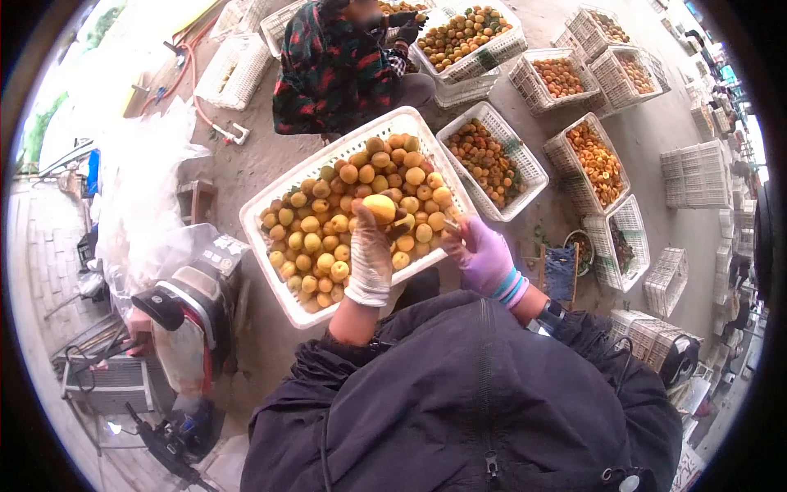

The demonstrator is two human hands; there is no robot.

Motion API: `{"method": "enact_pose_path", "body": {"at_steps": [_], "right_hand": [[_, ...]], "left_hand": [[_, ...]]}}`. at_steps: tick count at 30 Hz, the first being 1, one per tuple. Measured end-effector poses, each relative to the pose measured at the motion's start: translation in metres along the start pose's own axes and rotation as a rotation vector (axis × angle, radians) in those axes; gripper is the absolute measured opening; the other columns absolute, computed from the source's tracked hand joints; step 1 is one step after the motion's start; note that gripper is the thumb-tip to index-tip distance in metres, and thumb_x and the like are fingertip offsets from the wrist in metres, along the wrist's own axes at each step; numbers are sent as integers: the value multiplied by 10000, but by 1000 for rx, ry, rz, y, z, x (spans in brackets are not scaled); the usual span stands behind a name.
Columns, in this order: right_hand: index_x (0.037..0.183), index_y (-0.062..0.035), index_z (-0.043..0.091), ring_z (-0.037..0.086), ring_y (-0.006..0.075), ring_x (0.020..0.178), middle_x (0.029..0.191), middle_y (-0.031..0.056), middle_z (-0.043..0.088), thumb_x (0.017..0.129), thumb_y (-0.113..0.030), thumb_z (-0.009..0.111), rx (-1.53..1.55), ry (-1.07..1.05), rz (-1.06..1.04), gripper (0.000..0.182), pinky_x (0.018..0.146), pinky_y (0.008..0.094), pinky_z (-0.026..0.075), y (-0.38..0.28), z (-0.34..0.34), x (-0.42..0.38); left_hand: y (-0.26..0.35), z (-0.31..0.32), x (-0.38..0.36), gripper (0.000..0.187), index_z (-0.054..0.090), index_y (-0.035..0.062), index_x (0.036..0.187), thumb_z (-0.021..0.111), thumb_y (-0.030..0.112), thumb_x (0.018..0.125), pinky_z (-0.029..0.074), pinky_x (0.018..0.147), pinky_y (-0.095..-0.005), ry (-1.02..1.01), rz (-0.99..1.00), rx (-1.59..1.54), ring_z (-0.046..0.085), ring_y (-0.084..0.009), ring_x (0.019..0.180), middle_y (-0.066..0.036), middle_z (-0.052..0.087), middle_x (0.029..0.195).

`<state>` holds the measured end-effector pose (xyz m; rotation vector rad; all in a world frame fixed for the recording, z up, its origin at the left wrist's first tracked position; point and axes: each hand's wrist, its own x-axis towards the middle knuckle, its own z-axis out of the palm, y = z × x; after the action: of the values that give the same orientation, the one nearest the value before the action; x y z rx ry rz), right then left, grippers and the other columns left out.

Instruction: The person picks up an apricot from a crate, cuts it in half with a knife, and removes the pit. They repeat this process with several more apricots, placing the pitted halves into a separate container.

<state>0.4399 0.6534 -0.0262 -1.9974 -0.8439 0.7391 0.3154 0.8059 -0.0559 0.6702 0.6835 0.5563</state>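
Note:
My left hand (371,261), in a stained white glove, is closed around a yellow-orange apricot (379,208), held above a white plastic crate (256,215). Loose apricots (316,242), yellow to greenish, fill much of this crate. At the crate's right edge is my right hand (482,261), in a purple glove with a turquoise cuff. Its fingers are bent and drawn together near the apricots; whatever they may hold is too small to make out.
Ahead, a person in a patterned jacket (328,70) sits beside another crate of apricots (467,37). Crates of apricot halves (597,164) and darker fruit (484,160) stand to the right. On the left are a scooter (193,328), plastic sheeting (147,213) and a hose (193,78).

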Motion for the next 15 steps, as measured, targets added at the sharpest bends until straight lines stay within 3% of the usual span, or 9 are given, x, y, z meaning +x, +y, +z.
{"method": "enact_pose_path", "body": {"at_steps": [1,2,4,5,6,9,12,14,15], "right_hand": [[1098,-69,590,588,157,764,813,60,605,871,-435,660,286,57,-26,437,733,295,490,0,10,6],[1098,-69,590,588,157,764,813,60,605,871,-435,660,288,56,-26,437,733,295,490,-4,15,12],[1183,-48,564,583,133,867,927,51,608,873,-438,658,320,125,-103,507,778,286,485,-16,24,24],[1168,-32,555,585,150,901,970,77,598,879,-433,651,311,70,-105,503,793,284,482,-38,19,26],[1142,-44,570,599,166,881,954,81,598,882,-422,650,287,64,-130,465,778,288,484,-39,25,28],[1048,-52,603,607,181,825,903,84,587,881,-395,658,253,83,-137,385,736,297,485,-43,35,30],[944,-64,621,606,227,753,846,91,573,859,-330,685,221,113,-231,286,674,325,482,-46,38,29],[880,-75,617,596,276,720,805,97,564,826,-266,700,47,144,-415,215,634,354,474,-51,37,30],[957,-56,628,569,255,725,825,87,580,774,-108,716,12,104,-530,210,652,329,465,-47,37,32]], "left_hand": [[-12,-1,-1,655,538,70,1223,501,624,875,519,827,-325,-23,19,44,614,-163,903,-53,622,1014],[-17,3,-5,598,520,50,1253,468,554,936,506,795,-280,-86,102,193,587,-136,934,-53,594,1066],[-21,12,-11,616,460,43,1317,429,543,957,495,829,-276,-157,168,346,575,-129,963,-71,571,1128],[-17,16,-14,602,397,45,1361,393,511,980,485,865,-273,-196,157,385,566,-139,1002,-87,555,1174],[-19,26,-17,571,391,47,1351,381,489,990,484,876,-273,-146,312,457,567,-143,1007,-88,554,1182],[-25,20,-19,538,404,52,1325,371,476,997,487,875,-274,-85,304,416,572,-145,995,-78,569,1152],[-27,20,-21,502,424,59,1300,383,460,1000,491,870,-274,-69,210,178,576,-138,983,-60,584,1108],[-32,13,-19,476,430,55,1293,427,429,997,498,865,-272,-127,51,-152,588,-139,965,-39,595,1069],[-62,-12,6,456,456,44,1263,466,406,986,489,890,-286,-187,-115,-402,577,-156,1001,-53,579,1105]]}}
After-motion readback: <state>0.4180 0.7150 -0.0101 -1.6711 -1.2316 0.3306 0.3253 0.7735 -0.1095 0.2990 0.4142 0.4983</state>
